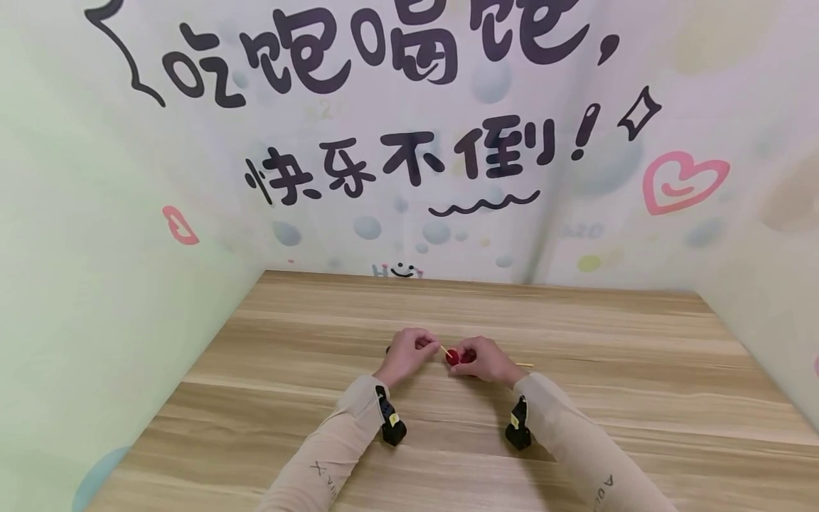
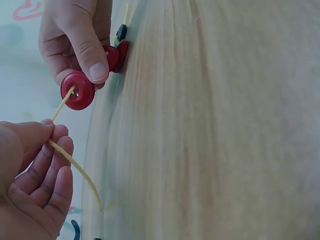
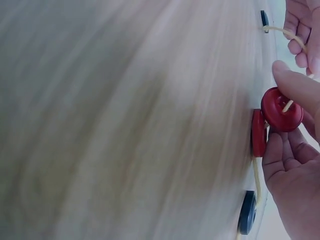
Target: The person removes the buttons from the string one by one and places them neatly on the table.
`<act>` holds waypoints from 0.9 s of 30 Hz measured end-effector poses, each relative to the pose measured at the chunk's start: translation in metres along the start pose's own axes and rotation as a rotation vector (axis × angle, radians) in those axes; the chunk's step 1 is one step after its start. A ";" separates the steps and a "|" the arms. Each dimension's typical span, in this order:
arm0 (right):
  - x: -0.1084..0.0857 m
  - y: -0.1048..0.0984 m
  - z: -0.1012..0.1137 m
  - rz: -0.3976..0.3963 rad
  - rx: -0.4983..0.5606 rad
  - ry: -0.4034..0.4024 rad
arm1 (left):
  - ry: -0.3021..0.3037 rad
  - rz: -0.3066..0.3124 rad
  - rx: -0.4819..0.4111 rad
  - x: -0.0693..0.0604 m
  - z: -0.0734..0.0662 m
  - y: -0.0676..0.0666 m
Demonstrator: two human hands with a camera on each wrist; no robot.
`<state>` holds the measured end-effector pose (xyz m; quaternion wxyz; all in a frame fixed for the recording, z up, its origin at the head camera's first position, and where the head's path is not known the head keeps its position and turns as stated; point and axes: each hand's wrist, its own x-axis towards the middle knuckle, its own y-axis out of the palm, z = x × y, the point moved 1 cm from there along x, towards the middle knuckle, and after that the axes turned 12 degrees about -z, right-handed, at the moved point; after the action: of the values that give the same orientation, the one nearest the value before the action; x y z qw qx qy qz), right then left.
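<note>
Toward the far edge of the counter (image 1: 358,306), the left hand's (image 1: 409,353) fingers pinch soft-looking string (image 2: 91,184), and the right hand's (image 1: 486,361) fingers grip a red button (image 2: 85,96), likely light and hard, by its rim, probably the best spot.

Three red buttons (image 2: 82,89), two dark buttons (image 3: 246,212)

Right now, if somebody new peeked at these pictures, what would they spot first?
Probably the big black writing across the backdrop behind the table, with a pink heart to its lower right. Near the middle of the table, the round red button stands out: the right hand pinches it, while the left hand holds the yellow string that runs through it.
</note>
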<state>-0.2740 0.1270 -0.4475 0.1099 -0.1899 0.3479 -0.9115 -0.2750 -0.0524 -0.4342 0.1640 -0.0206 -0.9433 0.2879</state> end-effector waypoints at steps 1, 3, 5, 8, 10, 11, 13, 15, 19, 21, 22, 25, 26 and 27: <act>0.000 0.000 0.000 0.005 0.000 -0.008 | 0.002 0.000 -0.003 0.000 0.000 0.000; 0.000 0.000 0.001 0.012 0.006 -0.013 | 0.002 -0.002 -0.008 -0.001 -0.001 0.000; 0.000 0.000 0.002 0.006 0.005 -0.017 | 0.001 -0.002 -0.011 -0.001 -0.001 0.000; 0.000 0.000 0.003 -0.022 0.002 -0.004 | -0.006 0.004 -0.009 -0.001 0.000 0.001; -0.001 0.000 0.004 -0.050 0.004 0.013 | -0.006 0.013 -0.007 -0.002 0.000 0.001; -0.001 0.000 0.004 -0.068 0.006 0.020 | 0.001 0.017 -0.007 -0.002 0.001 0.002; -0.001 -0.001 0.005 -0.099 0.017 0.029 | 0.013 0.024 -0.006 -0.002 0.001 0.002; -0.001 -0.001 0.006 -0.131 0.030 0.031 | 0.023 0.028 -0.008 -0.003 0.001 0.002; -0.001 -0.001 0.005 -0.179 0.027 0.008 | 0.031 0.031 -0.010 -0.004 0.001 0.003; 0.000 -0.001 0.005 -0.189 0.017 0.011 | 0.033 0.030 -0.011 -0.004 0.002 0.003; 0.000 -0.001 0.004 -0.188 0.010 0.011 | 0.035 0.031 -0.008 -0.005 0.002 0.003; 0.000 -0.002 0.005 -0.172 0.012 0.008 | 0.033 0.030 -0.009 -0.005 0.002 0.004; 0.000 -0.002 0.005 -0.166 0.019 0.003 | 0.036 0.029 -0.007 -0.005 0.002 0.004; 0.000 -0.002 0.006 -0.159 0.025 -0.004 | 0.034 0.028 -0.006 -0.005 0.002 0.004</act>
<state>-0.2720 0.1252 -0.4422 0.0404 -0.2175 0.3200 -0.9212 -0.2714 -0.0505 -0.4389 0.1759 -0.0391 -0.9408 0.2870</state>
